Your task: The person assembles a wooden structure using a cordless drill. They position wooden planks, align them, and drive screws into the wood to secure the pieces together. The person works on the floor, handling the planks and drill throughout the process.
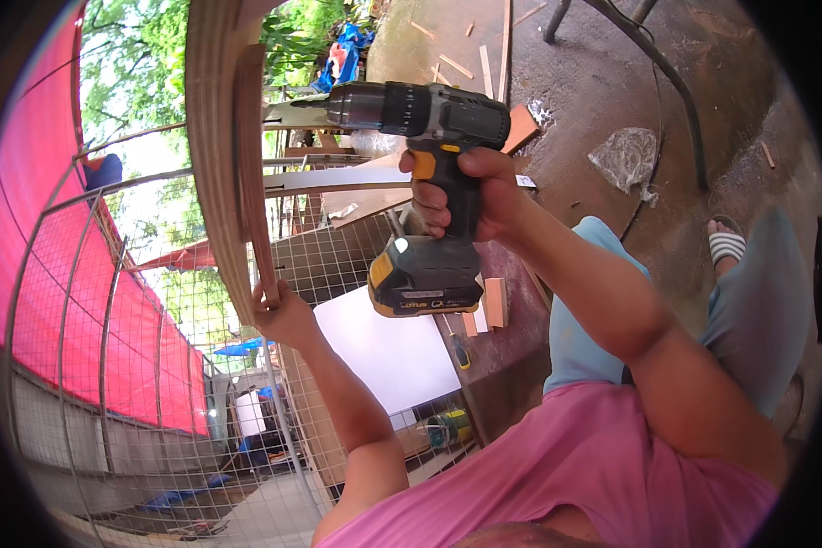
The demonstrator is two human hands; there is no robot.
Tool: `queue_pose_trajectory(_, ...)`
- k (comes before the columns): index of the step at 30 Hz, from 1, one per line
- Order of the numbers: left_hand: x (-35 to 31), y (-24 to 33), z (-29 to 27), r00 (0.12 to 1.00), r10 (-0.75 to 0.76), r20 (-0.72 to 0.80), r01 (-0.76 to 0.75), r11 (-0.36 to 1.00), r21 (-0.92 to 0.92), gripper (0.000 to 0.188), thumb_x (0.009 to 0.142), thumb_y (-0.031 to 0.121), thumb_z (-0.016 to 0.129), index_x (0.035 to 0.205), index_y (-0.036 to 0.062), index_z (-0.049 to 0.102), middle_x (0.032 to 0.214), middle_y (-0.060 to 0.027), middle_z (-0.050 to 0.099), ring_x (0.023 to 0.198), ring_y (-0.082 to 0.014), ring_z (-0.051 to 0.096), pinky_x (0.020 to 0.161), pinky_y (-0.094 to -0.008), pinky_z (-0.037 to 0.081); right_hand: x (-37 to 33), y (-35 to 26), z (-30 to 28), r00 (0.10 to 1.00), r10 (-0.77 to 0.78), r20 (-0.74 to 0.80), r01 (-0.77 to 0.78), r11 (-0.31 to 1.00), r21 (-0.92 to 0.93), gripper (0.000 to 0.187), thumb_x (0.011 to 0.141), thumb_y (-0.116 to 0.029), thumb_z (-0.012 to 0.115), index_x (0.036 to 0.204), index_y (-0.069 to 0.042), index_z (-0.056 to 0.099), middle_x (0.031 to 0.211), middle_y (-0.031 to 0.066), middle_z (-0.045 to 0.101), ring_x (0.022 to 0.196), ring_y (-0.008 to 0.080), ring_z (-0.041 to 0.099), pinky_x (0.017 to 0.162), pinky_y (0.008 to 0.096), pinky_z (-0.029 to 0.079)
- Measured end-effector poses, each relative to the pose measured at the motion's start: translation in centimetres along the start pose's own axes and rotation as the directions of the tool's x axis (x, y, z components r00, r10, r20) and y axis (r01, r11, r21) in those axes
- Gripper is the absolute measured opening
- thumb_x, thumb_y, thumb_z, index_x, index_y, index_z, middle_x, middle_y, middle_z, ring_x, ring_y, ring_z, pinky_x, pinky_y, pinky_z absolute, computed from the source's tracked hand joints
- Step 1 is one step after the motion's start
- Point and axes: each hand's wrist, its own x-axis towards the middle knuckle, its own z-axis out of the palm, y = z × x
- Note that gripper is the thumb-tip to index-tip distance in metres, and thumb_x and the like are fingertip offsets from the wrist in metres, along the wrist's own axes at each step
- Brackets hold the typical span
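Note:
My right hand (495,187) grips a black and yellow cordless drill (466,119) by its handle, the index finger near the trigger. Its bit (309,103) points left toward a narrow wooden strip (251,155). Between the bit's tip and the strip a small gap seems to show, though I cannot tell for sure. The strip lies along a wider wooden board (212,137) that rises at the left. At the lower end of these two pieces, my left hand (286,315) is closed around the wood, with some fingers hidden behind it.
Wire mesh (73,365) spans the left, before a red tarp (41,237). Below the drill lie a white sheet (384,352), wood offcuts (495,301) and a screwdriver (459,350). A clear plastic bag (626,160) and dark bent legs (680,82) are on the wet floor.

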Motion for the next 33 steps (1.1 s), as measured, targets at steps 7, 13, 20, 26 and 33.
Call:
queue_pose_trajectory(7, 2.7, -1.1, 1.4, 0.916, 0.377, -0.136, -0.401, 0.847, -0.349, 0.083, 0.075, 0.002, 0.073, 0.144, -0.0008, 0.027, 0.100, -0.0118, 0.061, 0.094, -0.0216, 0.063, 0.079, -0.0325, 0.050, 0.1, -0.3, -0.6, 1.000, 0.001, -0.006, -0.001, 0.999, 0.050, 0.062, 0.080, -0.037, 0.061, 0.127, 0.001, 0.051, 0.079, 0.0081, 0.061, 0.068, 0.0195, 0.063, 0.064, 0.0373, 0.054)
queue_pose_trajectory(13, 2.7, -3.2, 2.3, 0.912, 0.322, -0.254, -0.375, 0.905, -0.201, 0.081, 0.069, 0.000, 0.082, 0.134, -0.0027, 0.034, 0.113, -0.0160, 0.055, 0.098, -0.0270, 0.062, 0.081, -0.0329, 0.054, 0.8, -0.1, -1.3, 0.999, 0.035, -0.026, -0.034, 0.999, 0.040, 0.060, 0.080, -0.036, 0.061, 0.127, -0.001, 0.053, 0.079, 0.0073, 0.061, 0.068, 0.0198, 0.063, 0.066, 0.0369, 0.053)
queue_pose_trajectory(20, 0.9, -1.2, 2.0, 0.939, 0.144, -0.313, -0.164, 0.986, -0.040, 0.080, 0.069, 0.001, 0.083, 0.132, -0.0041, 0.033, 0.098, -0.0121, 0.053, 0.083, -0.0242, 0.061, 0.071, -0.0352, 0.054, 1.1, -0.3, -1.8, 0.999, 0.019, -0.037, -0.016, 0.997, 0.069, 0.059, 0.079, -0.036, 0.061, 0.125, 0.000, 0.053, 0.078, 0.0073, 0.061, 0.066, 0.0204, 0.062, 0.063, 0.0371, 0.053)
queue_pose_trajectory(26, 0.5, -0.1, 0.5, 0.812, 0.343, -0.471, -0.389, 0.921, 0.001, 0.088, 0.075, 0.005, 0.079, 0.142, -0.0001, 0.022, 0.101, -0.0122, 0.052, 0.082, -0.0209, 0.060, 0.070, -0.0361, 0.053, 0.9, -0.5, -2.2, 0.999, 0.041, 0.035, -0.044, 0.995, 0.086, 0.059, 0.081, -0.033, 0.064, 0.126, 0.001, 0.047, 0.082, 0.0098, 0.058, 0.070, 0.0217, 0.062, 0.069, 0.0387, 0.054)
queue_pose_trajectory(33, 2.6, -1.1, 1.2, 0.917, 0.326, -0.231, -0.366, 0.917, -0.158, 0.079, 0.075, 0.004, 0.074, 0.140, 0.0044, 0.030, 0.116, -0.0164, 0.057, 0.097, -0.0267, 0.064, 0.079, -0.0332, 0.054, 1.5, 0.0, -1.8, 0.998, 0.056, 0.042, -0.060, 0.994, 0.087, 0.060, 0.081, -0.034, 0.064, 0.127, 0.001, 0.047, 0.080, 0.0097, 0.058, 0.069, 0.0213, 0.062, 0.067, 0.0380, 0.055)
